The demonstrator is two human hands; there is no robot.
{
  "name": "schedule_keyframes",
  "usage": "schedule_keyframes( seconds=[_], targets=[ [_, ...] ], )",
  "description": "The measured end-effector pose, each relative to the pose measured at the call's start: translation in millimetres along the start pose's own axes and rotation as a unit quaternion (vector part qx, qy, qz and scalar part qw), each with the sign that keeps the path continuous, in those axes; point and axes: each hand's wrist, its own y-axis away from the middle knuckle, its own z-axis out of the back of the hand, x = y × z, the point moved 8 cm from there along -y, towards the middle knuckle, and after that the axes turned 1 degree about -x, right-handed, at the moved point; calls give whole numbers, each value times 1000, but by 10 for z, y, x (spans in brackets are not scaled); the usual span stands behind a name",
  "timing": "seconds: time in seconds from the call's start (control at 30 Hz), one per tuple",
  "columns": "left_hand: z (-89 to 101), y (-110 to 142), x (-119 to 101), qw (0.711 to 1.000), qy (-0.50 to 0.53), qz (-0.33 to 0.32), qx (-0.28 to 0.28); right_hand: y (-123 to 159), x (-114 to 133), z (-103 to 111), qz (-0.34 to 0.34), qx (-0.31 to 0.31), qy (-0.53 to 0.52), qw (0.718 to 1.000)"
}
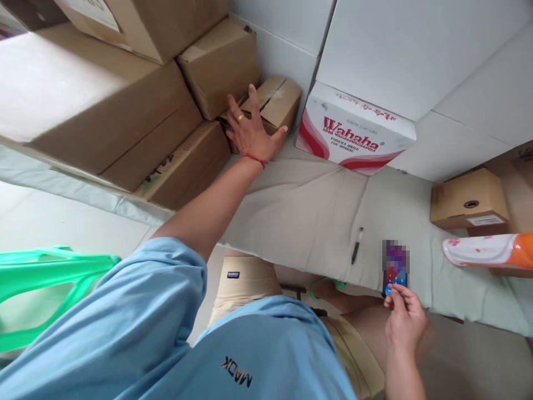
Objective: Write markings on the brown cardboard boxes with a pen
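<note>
The small carton (pixel 285 108) on the cloth (pixel 300 200) lies just beyond and partly under my nearer, wide-spread left hand (pixel 252 133), its top seam slanting away rightward, while my right hand (pixel 406 319) bunches narrow by the phone (pixel 402 278), grip unclear.

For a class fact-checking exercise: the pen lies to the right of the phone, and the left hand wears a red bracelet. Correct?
Not quite: the head view shows the pen to the left of the phone. The left hand does wear a red bracelet.
</note>
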Motion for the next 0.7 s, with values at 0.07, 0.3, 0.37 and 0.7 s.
schedule_keyframes(
  seconds=[0.07, 0.3, 0.37, 0.7],
  targets=[
    [25, -34, -85, 999, -31, 17, 32, -6, -6, -28, -1, 8, 2, 1000],
    [0, -30, -207, 992, -105, 19, 61, 13, 56, -136, 9, 31, 9, 999],
    [117, 103, -174, 994, -104, 21, 39, 37, 77, -125, 11, 35, 10, 999],
    [1014, 1699, 381, 972, 225, 28, 55, 171, 412, -417, 5, 63, -60, 996]
  ],
)
